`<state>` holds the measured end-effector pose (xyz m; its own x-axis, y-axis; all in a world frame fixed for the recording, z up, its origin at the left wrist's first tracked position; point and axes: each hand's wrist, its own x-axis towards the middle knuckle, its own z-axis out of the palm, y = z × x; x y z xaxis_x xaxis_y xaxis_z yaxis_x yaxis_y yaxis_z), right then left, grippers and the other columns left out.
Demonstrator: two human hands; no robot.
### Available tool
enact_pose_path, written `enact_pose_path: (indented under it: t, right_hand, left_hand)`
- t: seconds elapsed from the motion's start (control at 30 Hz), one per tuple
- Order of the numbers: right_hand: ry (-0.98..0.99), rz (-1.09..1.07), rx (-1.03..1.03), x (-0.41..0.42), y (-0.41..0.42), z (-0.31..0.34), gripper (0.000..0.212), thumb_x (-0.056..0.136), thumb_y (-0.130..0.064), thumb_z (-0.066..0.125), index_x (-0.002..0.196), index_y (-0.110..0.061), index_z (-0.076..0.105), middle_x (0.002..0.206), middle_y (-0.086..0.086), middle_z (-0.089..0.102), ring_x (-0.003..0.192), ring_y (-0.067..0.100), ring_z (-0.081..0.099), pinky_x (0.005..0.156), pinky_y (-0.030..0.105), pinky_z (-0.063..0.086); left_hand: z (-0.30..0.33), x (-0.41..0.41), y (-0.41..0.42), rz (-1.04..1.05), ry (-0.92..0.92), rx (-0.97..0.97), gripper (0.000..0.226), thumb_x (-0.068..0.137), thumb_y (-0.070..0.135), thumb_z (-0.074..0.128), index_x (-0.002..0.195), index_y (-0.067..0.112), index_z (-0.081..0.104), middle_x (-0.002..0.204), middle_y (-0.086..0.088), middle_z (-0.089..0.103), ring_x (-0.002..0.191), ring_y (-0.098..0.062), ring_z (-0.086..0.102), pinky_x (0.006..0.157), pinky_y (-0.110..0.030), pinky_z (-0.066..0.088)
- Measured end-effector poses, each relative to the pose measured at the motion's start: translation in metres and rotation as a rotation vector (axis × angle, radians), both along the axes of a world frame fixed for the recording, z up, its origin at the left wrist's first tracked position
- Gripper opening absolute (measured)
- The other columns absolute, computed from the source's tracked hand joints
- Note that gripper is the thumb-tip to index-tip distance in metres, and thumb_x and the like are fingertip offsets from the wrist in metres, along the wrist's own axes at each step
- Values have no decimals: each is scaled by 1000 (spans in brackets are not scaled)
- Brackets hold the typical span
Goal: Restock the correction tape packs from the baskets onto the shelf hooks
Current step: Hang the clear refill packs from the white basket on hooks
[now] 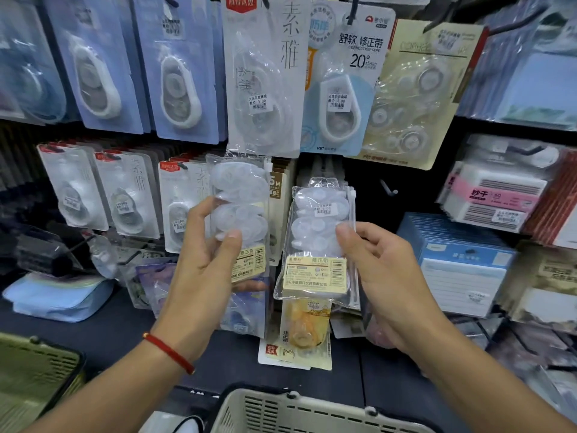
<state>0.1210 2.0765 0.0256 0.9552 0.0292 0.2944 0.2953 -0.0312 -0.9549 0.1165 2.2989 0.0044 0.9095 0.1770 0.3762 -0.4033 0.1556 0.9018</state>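
My left hand grips a clear bag of white correction tapes with a yellow label, thumb on its front. My right hand pinches a second, matching clear pack by its right edge; that pack has a price sticker and a hang hole at its top. Both packs are held upright in front of the shelf. A bare hook juts out just right of the right pack's top. A cream basket sits below my hands, and a green basket is at the lower left.
Rows of carded correction tapes hang above and to the left. Sticky-note pads and blue notepads fill the right shelves. A yellow tape pack hangs low in the middle. Folded blue cloths lie on the left ledge.
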Motion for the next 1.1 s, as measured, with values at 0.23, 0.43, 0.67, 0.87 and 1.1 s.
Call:
enact_pose_path:
  t: [0.23, 0.43, 0.67, 0.87, 1.1]
  right_hand:
    - [25, 38, 99, 2, -1, -3, 25, 101, -44, 65, 105, -24, 79, 104, 1, 82, 98, 17, 79, 77, 22, 61]
    - [20, -257, -461, 9, -13, -9, 35, 97, -51, 64, 129, -37, 64, 119, -19, 68, 102, -5, 64, 88, 25, 51]
    - [-50, -42, -294, 1, 10, -14, 26, 92, -57, 63, 92, -33, 72, 90, -3, 79, 86, 19, 76, 81, 58, 61]
    - [-31, -181, -197, 2, 2, -14, 25, 103, -44, 62, 82, -33, 72, 73, -12, 73, 66, -3, 67, 59, 15, 51]
    - [23, -182, -79, -5, 8, -7, 29, 104, -44, 62, 91, -24, 77, 87, 0, 80, 86, 16, 78, 80, 40, 61]
  left_hand:
    - [1, 3, 3, 53, 14, -9, 48, 109, 14, 50, 122, 60, 56, 100, 11, 74, 89, -34, 76, 59, -45, 64]
    - [5, -3, 1, -10, 24, 37, 50, 109, 11, 48, 119, 59, 59, 104, 8, 73, 85, -32, 76, 57, -45, 64]
    - [-5, -11, -19, -522, 251, -4, 50, 96, 23, 60, 138, 48, 55, 120, -14, 76, 98, -38, 77, 67, -53, 65]
    - [-8, -6, -19, -375, 225, 120, 62, 101, 1, 61, 151, 36, 48, 123, -37, 58, 112, -51, 64, 73, -46, 66]
    - [0, -9, -16, -341, 155, 98, 51, 97, 8, 63, 145, 25, 56, 111, -25, 73, 94, -38, 75, 67, -36, 64]
